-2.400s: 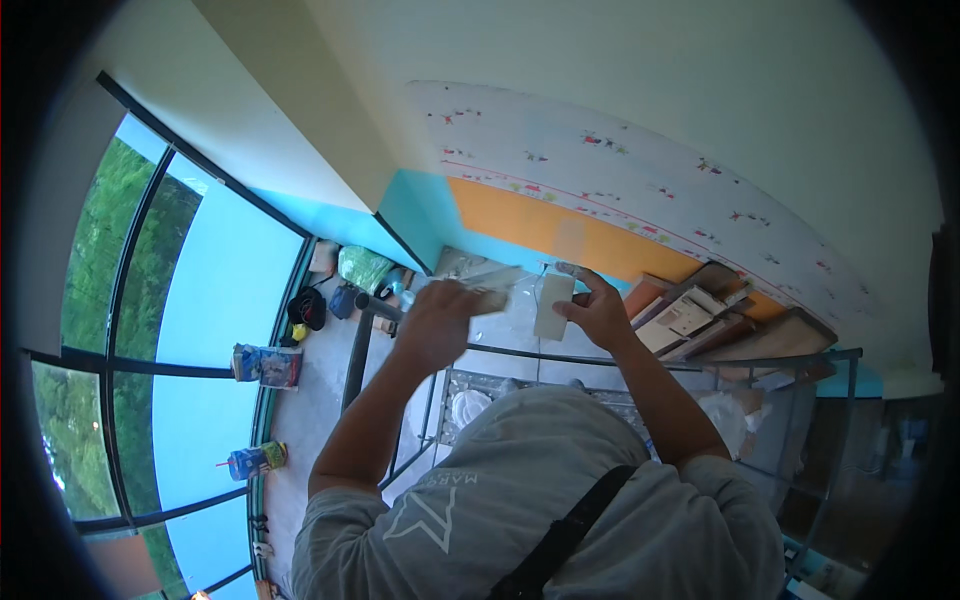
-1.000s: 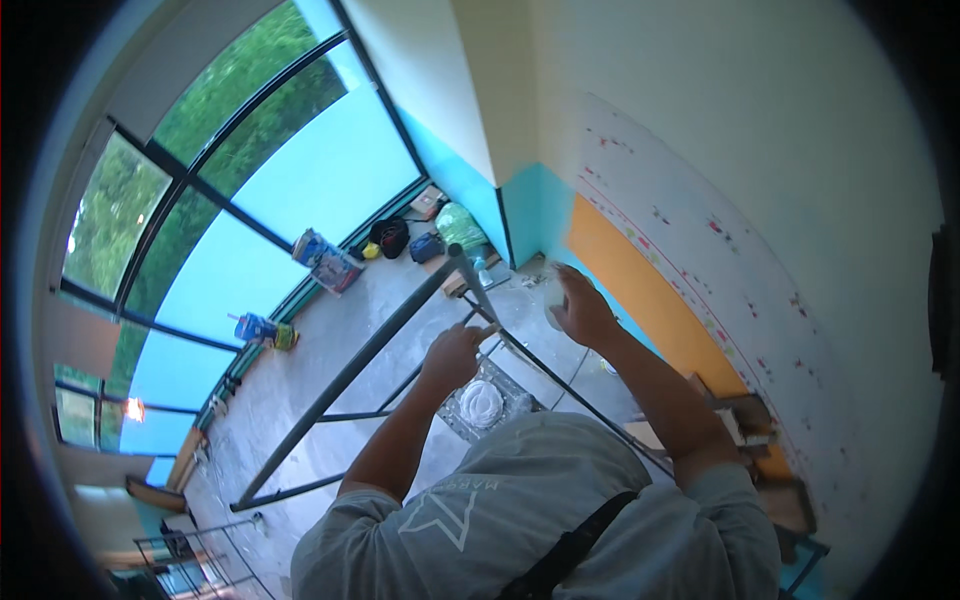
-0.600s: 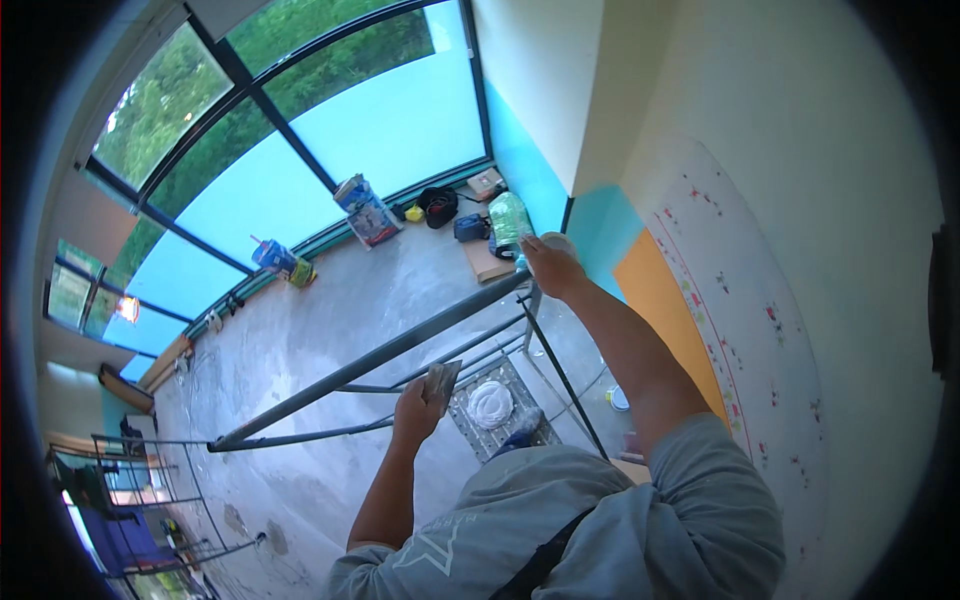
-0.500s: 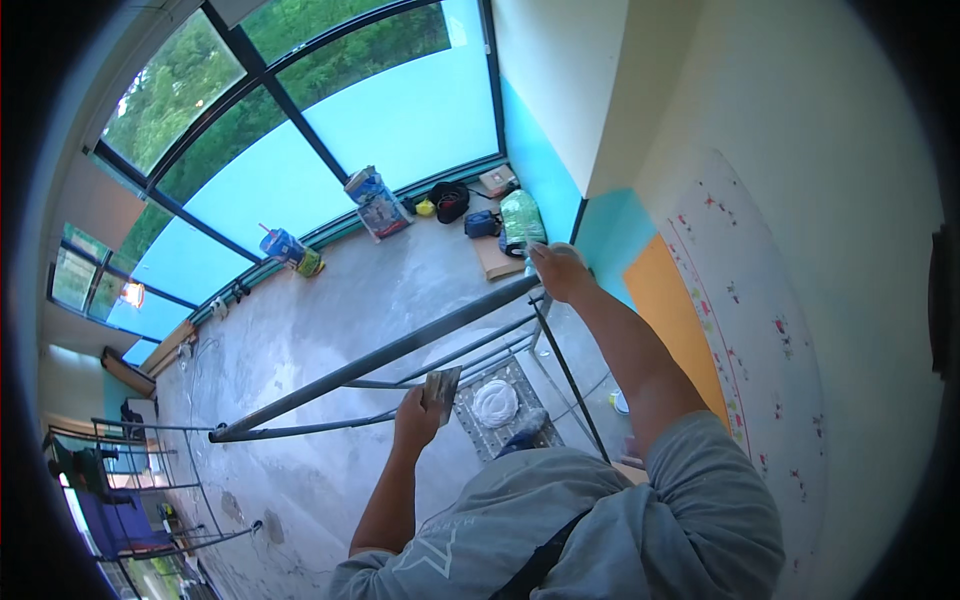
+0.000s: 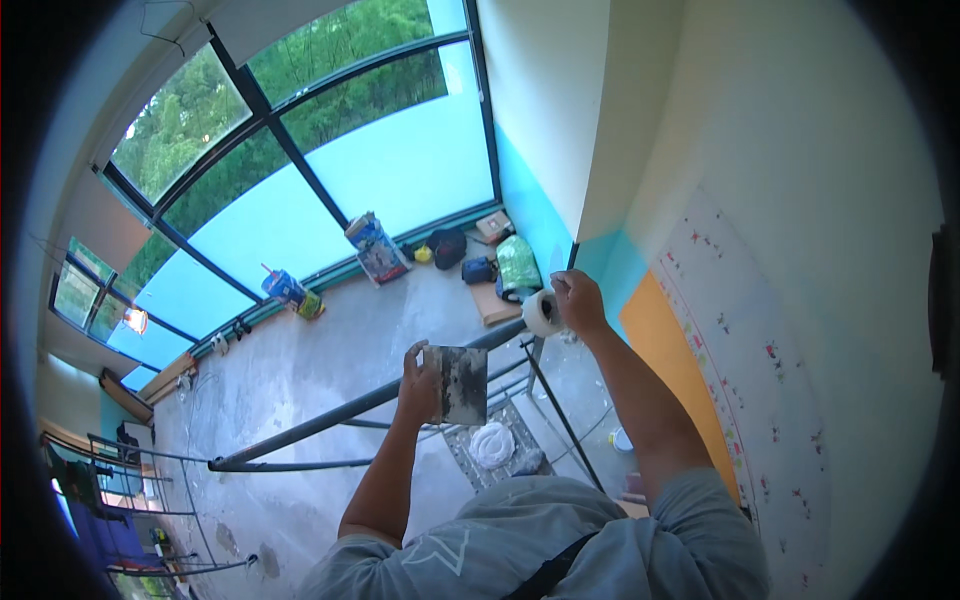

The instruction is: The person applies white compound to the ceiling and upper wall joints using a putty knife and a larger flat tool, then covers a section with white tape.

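The view has swung since a moment ago: the window wall now fills the upper left of the frame and more floor (image 5: 300, 370) shows below. The right hand (image 5: 578, 300), at the centre right, has stayed raised at the wall corner (image 5: 590, 225), its grip closed on a white tape roll (image 5: 543, 312) held against the turquoise strip. The left hand (image 5: 420, 385), at the centre of the frame, has dropped below the right and grips a flat metal trowel (image 5: 462, 383) by its left edge, blade upright and smeared grey. By this reading, the taping is in hand at the corner while the trowel waits.

A scaffold rail (image 5: 360, 408) runs diagonally just behind the trowel and passes under the tape roll, limiting downward travel. The wall closes the right side. Open room lies to the left, above the rail. Bags and boxes (image 5: 375, 245) line the window base, well apart from both hands.
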### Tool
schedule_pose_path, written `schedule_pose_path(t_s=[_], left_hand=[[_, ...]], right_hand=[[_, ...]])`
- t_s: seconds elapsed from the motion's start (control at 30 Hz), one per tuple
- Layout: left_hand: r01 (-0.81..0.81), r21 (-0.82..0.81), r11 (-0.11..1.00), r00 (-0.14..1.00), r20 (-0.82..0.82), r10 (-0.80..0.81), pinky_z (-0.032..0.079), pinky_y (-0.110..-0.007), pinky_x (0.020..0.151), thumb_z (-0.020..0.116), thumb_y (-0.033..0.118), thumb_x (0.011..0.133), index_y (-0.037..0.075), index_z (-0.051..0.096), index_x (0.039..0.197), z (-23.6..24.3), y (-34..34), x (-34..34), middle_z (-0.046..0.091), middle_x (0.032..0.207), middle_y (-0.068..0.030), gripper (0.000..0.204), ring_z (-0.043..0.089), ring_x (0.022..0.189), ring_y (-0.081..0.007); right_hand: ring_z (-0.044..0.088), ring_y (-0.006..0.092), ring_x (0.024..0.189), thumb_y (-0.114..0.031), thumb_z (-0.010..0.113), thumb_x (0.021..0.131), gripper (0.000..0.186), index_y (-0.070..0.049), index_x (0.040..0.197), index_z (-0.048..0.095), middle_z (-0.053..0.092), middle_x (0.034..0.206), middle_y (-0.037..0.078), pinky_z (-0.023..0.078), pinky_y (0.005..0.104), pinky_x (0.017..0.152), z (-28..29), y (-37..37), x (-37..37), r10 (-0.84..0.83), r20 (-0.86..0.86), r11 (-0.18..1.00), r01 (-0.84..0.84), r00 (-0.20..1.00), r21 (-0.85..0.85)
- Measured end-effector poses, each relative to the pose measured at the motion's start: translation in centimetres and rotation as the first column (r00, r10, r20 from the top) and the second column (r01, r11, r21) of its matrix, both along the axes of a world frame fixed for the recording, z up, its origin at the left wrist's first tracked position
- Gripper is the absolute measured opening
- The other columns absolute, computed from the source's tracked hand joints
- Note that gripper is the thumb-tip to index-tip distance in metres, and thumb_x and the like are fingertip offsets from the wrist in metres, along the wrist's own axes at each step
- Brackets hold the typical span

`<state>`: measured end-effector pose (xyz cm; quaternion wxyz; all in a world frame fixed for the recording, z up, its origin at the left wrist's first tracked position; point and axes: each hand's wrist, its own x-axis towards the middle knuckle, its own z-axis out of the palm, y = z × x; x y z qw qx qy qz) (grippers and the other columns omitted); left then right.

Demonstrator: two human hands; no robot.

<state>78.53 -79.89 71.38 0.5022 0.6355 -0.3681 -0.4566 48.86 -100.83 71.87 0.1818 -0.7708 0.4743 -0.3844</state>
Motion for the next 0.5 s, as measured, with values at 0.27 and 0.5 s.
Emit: schedule_pose_path(t_s=[0.27,0.5], left_hand=[[0.214,-0.344,0.914,0.971,0.175,-0.162,0.047,-0.036,0.086,0.025,0.048,0.107,0.003,0.073,0.103,16.5,-7.6,-3.9,0.066,0.089,-0.0101,0.066,0.059,0.089,-0.0185],[0.430,-0.655,0.621,0.771,0.624,0.124,0.050,-0.043,0.084,0.027,0.044,0.107,0.004,0.068,0.113,43.6,-8.1,-7.3,0.069,0.088,-0.0216,0.058,0.067,0.088,-0.0317]], right_hand=[[0.067,0.0358,0.088,-0.007,0.062,0.090,0.031,-0.006,0.121,0.062,0.070,0.099,0.016,0.054,0.0439,0.081,33.1,3.7,-5.1,0.057,-0.214,0.829,-0.166,0.975,-0.534],[0.063,0.0397,0.103,-0.010,0.059,0.093,0.024,-0.002,0.115,0.064,0.067,0.111,0.021,0.052,0.0453,0.091,61.6,12.3,-5.8,-0.066,-0.052,0.187,-0.039,0.996,-0.982]])
